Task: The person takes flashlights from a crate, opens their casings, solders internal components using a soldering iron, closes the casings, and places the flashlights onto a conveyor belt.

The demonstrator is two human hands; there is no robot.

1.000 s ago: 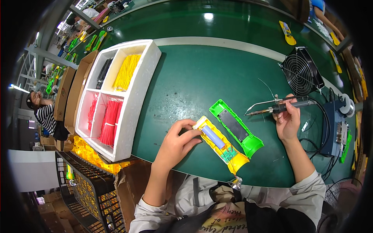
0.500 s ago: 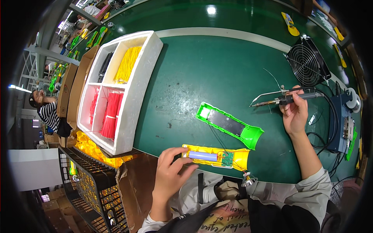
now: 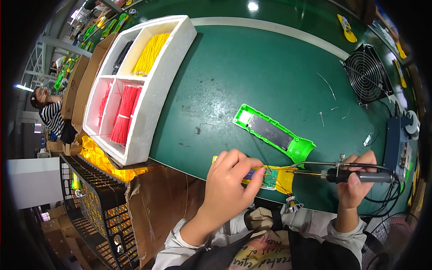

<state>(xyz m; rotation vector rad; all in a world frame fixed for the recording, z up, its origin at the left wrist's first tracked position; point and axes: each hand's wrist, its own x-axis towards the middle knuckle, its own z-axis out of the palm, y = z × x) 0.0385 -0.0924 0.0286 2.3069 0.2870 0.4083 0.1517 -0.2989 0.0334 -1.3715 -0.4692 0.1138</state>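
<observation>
My right hand (image 3: 355, 182) grips the dark handle of a soldering iron (image 3: 335, 174), with a thin metal feed tube clamped along its top. Its tip points left, over the yellow shell (image 3: 284, 181) at the table's near edge. Bent over that shell is my left hand (image 3: 231, 186), thumb and forefinger pinched beside the green circuit board (image 3: 269, 179); what they pinch is too small to make out. The hand mostly hides the blue cylindrical battery. Thin wires link the board to a small reflector lamp (image 3: 293, 205) and to the green shell (image 3: 274, 135) with its black panel.
At the left a white foam box (image 3: 168, 90) holds red, yellow and black wires. A black fan (image 3: 368, 74) and a blue soldering station (image 3: 396, 144) stand at the right. Wire scraps (image 3: 321, 119) lie on the table. A black crate (image 3: 112, 211) stands at lower left.
My right hand has brought the soldering iron down and its tip over the yellow shell. My left hand has moved right from the shell's left end to the board, its fingers closing. The view has shifted slightly.
</observation>
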